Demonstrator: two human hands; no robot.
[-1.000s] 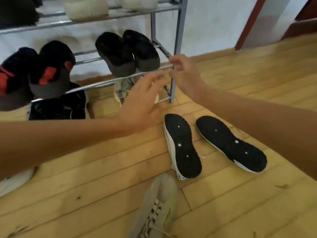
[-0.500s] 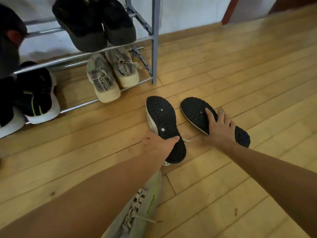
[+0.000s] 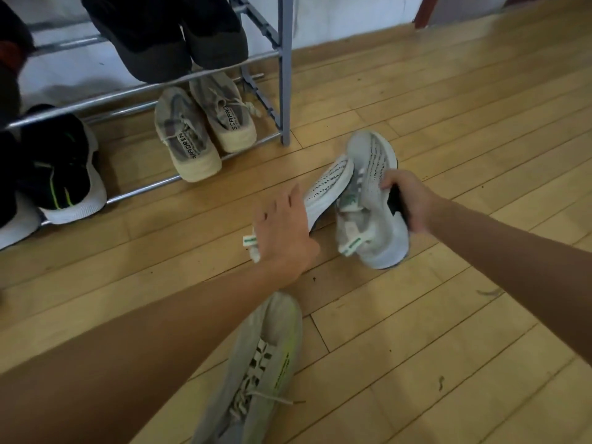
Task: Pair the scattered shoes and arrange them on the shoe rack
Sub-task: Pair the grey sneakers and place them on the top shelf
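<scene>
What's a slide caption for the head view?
Both hands, left and right, turn a pair of white sneakers upright beside the shoe rack.

Soft even daylight, wide-angle edge bending, slight blur

Two bare forearms, no sleeves in view, hands point(image 3: 283, 232) bare, no rings or watch

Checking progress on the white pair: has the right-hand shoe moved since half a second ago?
Yes. The right hand has flipped the shoe from sole-up to upper-up, and its toe now lies nearer the rack leg.
</scene>
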